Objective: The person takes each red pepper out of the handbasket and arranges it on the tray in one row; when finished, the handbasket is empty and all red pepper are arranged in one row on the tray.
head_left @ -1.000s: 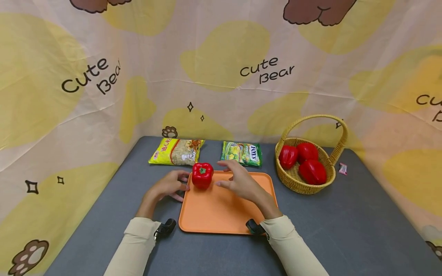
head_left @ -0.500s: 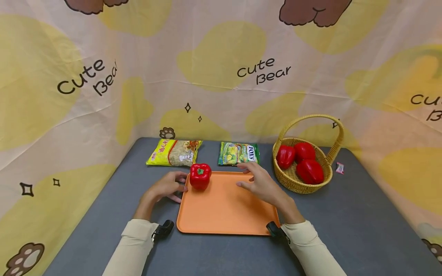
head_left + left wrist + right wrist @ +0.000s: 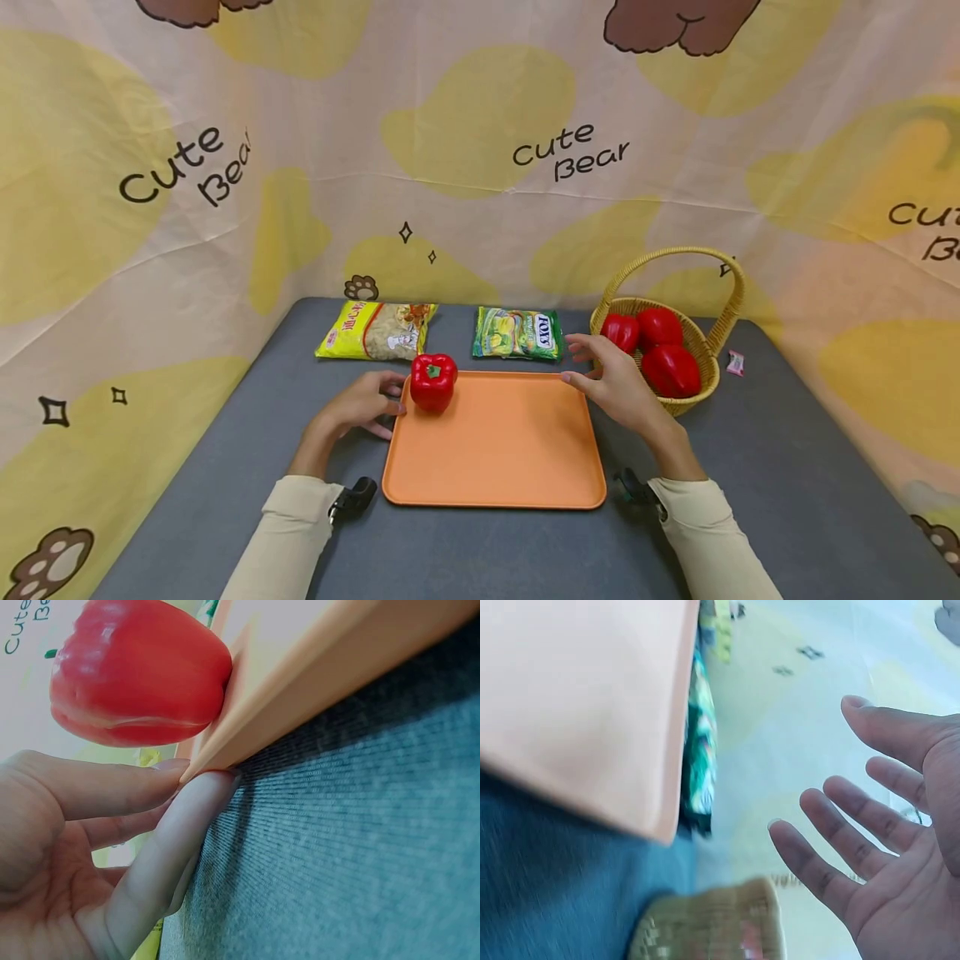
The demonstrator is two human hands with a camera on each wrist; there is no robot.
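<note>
My left hand (image 3: 360,404) pinches the left rim of an orange tray (image 3: 498,450), its thumb and a finger meeting at the edge in the left wrist view. On the tray's far left corner stands a red bell pepper (image 3: 433,383), its green stem facing up. My right hand (image 3: 618,383) hovers above the tray's far right corner, fingers spread and holding nothing. Behind that hand is a yellow wicker basket (image 3: 712,357), partly covered by it. Several red bell peppers (image 3: 671,372) lie in the basket.
A yellow bag of dried food (image 3: 377,331) and a green FOX'S candy bag (image 3: 517,333) lie behind the tray. Right of the basket is a small pink packet (image 3: 736,362). A patterned cloth (image 3: 465,125) encloses the grey table (image 3: 480,554).
My right hand has moved right, from beside the red bell pepper across the tray to its far right corner near the basket. My left hand stays at the tray rim.
</note>
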